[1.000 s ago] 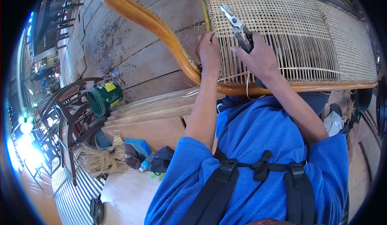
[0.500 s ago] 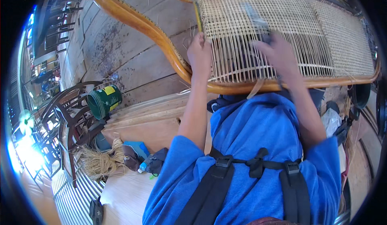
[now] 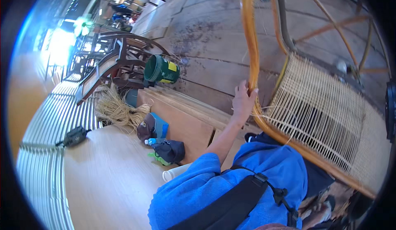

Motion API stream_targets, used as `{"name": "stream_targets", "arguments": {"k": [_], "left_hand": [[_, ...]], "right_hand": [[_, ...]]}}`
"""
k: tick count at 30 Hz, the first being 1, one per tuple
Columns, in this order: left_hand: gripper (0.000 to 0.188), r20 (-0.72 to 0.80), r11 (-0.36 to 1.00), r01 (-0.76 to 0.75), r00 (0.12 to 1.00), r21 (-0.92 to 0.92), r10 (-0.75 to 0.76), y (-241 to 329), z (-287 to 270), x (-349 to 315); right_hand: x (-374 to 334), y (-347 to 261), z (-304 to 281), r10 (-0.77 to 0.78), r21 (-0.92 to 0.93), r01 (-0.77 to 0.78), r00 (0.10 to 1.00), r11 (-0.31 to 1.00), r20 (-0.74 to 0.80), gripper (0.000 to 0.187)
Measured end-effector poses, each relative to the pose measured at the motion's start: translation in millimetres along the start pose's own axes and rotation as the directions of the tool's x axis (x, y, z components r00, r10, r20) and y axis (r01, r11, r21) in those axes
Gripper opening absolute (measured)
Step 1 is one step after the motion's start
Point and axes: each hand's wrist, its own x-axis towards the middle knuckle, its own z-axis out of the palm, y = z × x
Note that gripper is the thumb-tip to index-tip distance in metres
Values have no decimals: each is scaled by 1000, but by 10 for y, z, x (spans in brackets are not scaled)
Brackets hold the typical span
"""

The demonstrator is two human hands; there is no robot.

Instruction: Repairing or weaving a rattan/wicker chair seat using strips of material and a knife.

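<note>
My left hand (image 3: 244, 101) is at the curved, honey-coloured wooden frame (image 3: 250, 36) of a chair. Its thumb lies over the rail and its bent fingers are at the outer side, so the hand looks closed on the frame. To the right is the woven cane panel (image 3: 313, 102), pale strands crossing inside the frame. Its far part and right end are tightly woven, while long strands nearer me run with gaps between them. A few loose strand ends stick out by the panel's left corner. My right hand is out of the picture.
A green bucket (image 3: 156, 69) lies tipped by dark wooden chairs (image 3: 119, 61). A bundle of cane strands (image 3: 117, 108), a cap (image 3: 145, 127), a dark bag (image 3: 170, 151) and a white tube (image 3: 175, 172) lie left of me. A black pouch (image 3: 75, 137) sits on the pale board's (image 3: 107, 172) edge.
The view has swung left, so the chair sits farther right. My left hand has gone from the panel's edge to the outer rail. My right hand, which was over the weave, has left the picture.
</note>
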Motion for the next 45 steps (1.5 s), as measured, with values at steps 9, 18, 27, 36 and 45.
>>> {"name": "stream_targets", "arguments": {"k": [9, 18, 27, 36, 45], "left_hand": [[45, 336, 973, 173, 917, 155, -217, 85, -121, 161], [50, 313, 951, 137, 923, 277, -224, -321, -464, 803], [25, 87, 919, -240, 956, -314, 279, 943, -376, 710], [46, 31, 86, -15, 862, -996, 505, 3312, -1130, 624], [21, -307, 81, -316, 946, -945, 100, 2394, -1616, 2267]], "right_hand": [[2013, -536, 440, -648, -428, 657, 737, 620, 193, 56], [55, -1059, 917, -339, -749, 628, 766, 210, 547, 48], [-1419, -2286, 1837, -391, -68, 532, 698, 844, 600, 52], [-1890, -2772, 2715, -559, 557, -51, -38, 829, 828, 30], [-699, -3219, 1032, -465, -391, 760, 635, 519, 617, 17]]}}
